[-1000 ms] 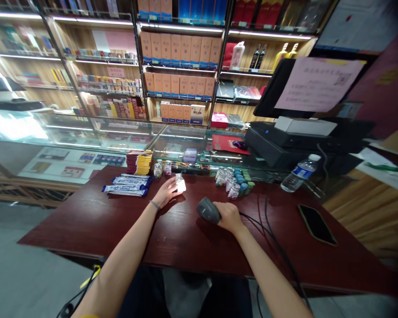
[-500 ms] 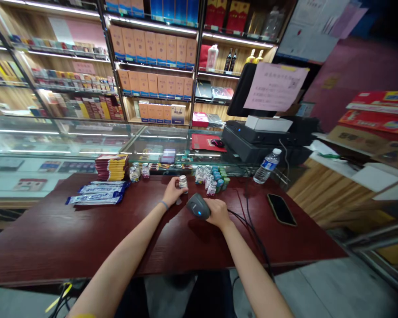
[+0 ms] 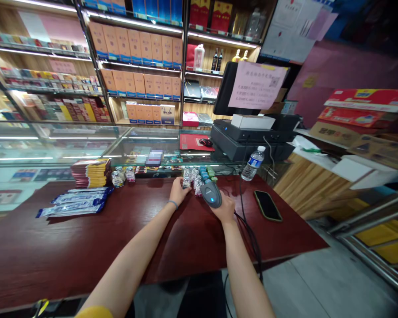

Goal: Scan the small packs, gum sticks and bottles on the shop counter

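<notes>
My right hand [image 3: 224, 207] is wrapped round a dark grey barcode scanner [image 3: 211, 195] with a lit blue spot, its cable trailing over the table. The fingers of my left hand [image 3: 179, 192] are closed on a small jar [image 3: 186, 182] with a silvery lid, at the left edge of a cluster of similar jars [image 3: 198, 183]. Blue and green ones [image 3: 206, 173] stand just behind the scanner. Further left are a few more small jars [image 3: 118, 176], a stack of red and yellow packets [image 3: 91, 173] and several blue-white sachets [image 3: 76, 202].
On the dark red table [image 3: 126, 247] a phone [image 3: 268, 205] lies at the right, near an upright water bottle [image 3: 253, 163]. Behind stand a glass display counter [image 3: 116, 141], a monitor [image 3: 226, 90] and a mouse [image 3: 205, 142]. Cardboard boxes [image 3: 341, 134] are piled at the right.
My left hand has carried the small jar rightward to the cluster. The scanner in my right hand has moved closer to the jars, and the camera view has shifted right.
</notes>
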Tool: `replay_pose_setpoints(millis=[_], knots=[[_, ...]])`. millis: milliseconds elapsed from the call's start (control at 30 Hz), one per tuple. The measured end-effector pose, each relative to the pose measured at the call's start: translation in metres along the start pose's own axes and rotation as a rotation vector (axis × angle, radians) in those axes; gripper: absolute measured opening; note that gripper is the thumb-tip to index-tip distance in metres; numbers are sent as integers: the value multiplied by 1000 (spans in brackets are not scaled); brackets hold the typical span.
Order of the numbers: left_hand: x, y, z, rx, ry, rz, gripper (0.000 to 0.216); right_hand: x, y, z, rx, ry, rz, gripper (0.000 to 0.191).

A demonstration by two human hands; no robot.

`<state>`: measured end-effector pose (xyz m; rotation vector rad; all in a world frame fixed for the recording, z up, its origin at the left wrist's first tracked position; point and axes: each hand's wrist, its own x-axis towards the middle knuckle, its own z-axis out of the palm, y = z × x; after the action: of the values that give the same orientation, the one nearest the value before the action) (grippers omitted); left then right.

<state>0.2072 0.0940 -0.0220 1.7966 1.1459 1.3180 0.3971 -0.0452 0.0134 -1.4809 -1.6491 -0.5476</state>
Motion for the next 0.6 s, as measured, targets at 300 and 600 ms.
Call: replay_pose_setpoints(millis=[300, 600], knots=[[3, 3, 11, -29, -9, -24, 44, -1, 5, -1, 0, 56, 80, 23], [-2, -8, -14, -140, 37, -42, 65, -1, 4, -1, -34, 78, 59, 24]])
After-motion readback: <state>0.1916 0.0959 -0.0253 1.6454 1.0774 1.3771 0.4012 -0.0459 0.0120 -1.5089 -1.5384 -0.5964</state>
